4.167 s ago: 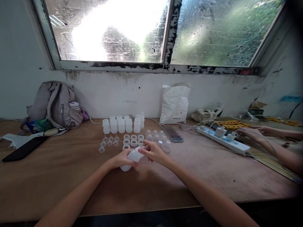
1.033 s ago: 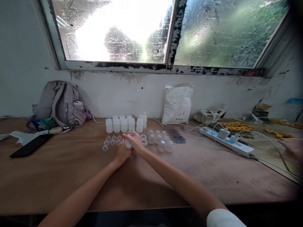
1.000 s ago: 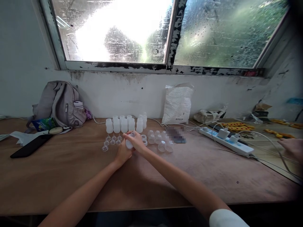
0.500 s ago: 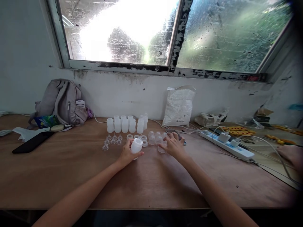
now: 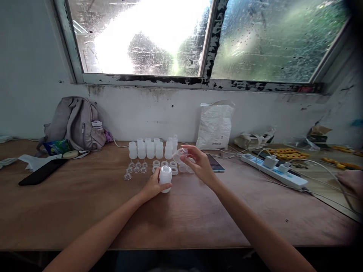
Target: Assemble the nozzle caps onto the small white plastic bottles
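My left hand is wrapped round a frosted white baby bottle, which stands upright near the middle of the table. Its top faces up; the detail there is too small to make out. In the fingers of my right hand is a clear bottle cap, raised above the table to the right of the bottle and tilted. Beneath that hand stand more clear caps, partly hidden. Several white rings lie just behind the held bottle, and clear teats lie to its left.
Further back, several frosted bottles stand in rows. A phone lies right of my right hand, near a power strip with cables. A backpack and a black flat object are left. Another person's hand shows far right.
My right hand has picked up a clear cap from the group on the right and moved it up and left towards the bottle. The bottle in my left hand is now more upright.
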`<state>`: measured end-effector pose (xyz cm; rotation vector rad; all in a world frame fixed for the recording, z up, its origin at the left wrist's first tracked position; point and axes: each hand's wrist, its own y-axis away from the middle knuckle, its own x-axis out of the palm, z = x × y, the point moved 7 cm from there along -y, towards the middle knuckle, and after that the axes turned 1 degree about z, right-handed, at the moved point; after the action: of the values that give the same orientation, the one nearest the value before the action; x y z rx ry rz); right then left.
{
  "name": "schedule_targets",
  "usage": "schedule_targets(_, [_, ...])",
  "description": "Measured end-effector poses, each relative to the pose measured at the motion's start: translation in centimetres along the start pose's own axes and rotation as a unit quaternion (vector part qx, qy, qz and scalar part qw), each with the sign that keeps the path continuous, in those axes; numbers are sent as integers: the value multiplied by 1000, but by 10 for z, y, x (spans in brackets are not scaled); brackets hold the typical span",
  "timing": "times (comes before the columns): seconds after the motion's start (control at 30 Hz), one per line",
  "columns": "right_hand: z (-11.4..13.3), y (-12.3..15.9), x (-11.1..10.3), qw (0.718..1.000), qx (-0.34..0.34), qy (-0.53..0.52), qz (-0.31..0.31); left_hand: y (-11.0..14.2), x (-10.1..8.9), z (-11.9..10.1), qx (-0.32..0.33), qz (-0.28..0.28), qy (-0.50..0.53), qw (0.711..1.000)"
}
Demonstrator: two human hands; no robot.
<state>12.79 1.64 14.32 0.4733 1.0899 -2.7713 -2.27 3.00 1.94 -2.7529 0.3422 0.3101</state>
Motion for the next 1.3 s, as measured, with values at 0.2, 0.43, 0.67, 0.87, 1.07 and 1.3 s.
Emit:
schedule_targets(0.2, [4, 1, 34, 998, -11, 1, 56, -1, 3, -5, 30, 32, 17, 999])
schedule_targets(0.43, [-15, 21, 58, 989, 3, 1, 151, 1, 6, -10, 28, 55, 25, 998])
schedule_targets(0.67, [-20, 20, 60, 985, 26, -47, 163, 1, 10, -1, 15, 66, 16, 998])
schedule_targets(0.87, [-21, 23, 60, 983, 33, -42, 176, 3, 10, 5, 3, 72, -18, 997])
schedule_targets(1.07, [-22, 21, 60, 981, 28, -10, 191, 3, 11, 6, 13, 77, -23, 997])
schedule_targets(1.3, [-32, 21, 52, 978, 57, -41, 197, 4, 10, -7, 48, 53, -82, 994])
